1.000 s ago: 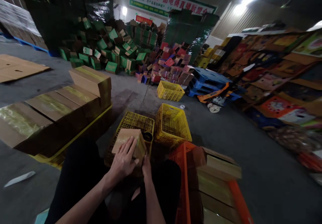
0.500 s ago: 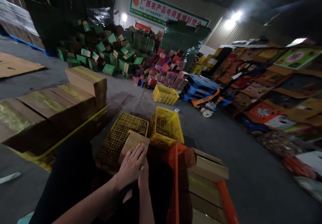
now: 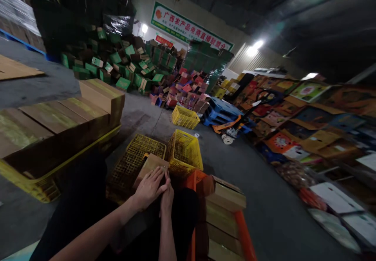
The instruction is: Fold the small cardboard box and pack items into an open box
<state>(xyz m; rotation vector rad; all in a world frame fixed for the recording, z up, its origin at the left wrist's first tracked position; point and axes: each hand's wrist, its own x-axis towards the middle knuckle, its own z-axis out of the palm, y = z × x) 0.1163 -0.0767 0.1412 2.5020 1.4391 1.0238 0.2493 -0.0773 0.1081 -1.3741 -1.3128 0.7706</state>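
A small brown cardboard box (image 3: 152, 163) lies tilted on the overturned yellow crate (image 3: 141, 145) in front of my knees. My left hand (image 3: 149, 188) rests on its top face near the right-hand edge, fingers stretched out and flat. Close against it, my right hand (image 3: 167, 199) is at the box's near right corner, its fingers extended and partly hidden behind the left hand. A black and yellow-orange object (image 3: 145, 157) pokes out behind the box; its kind is unclear.
Brown boxes (image 3: 58, 116) fill a yellow crate (image 3: 44, 182) on the left. More boxes (image 3: 221, 218) sit in an orange crate (image 3: 245, 233) on my right. Yellow crates (image 3: 190, 155) stand ahead. Farther off are a pallet jack (image 3: 229, 130), blue pallets (image 3: 220, 110) and heaped cartons (image 3: 129, 69).
The view has swung to the right, so the surroundings sit further left. My hands stay on the box; the left hand has slid slightly toward me and its thumb now reaches over the right hand.
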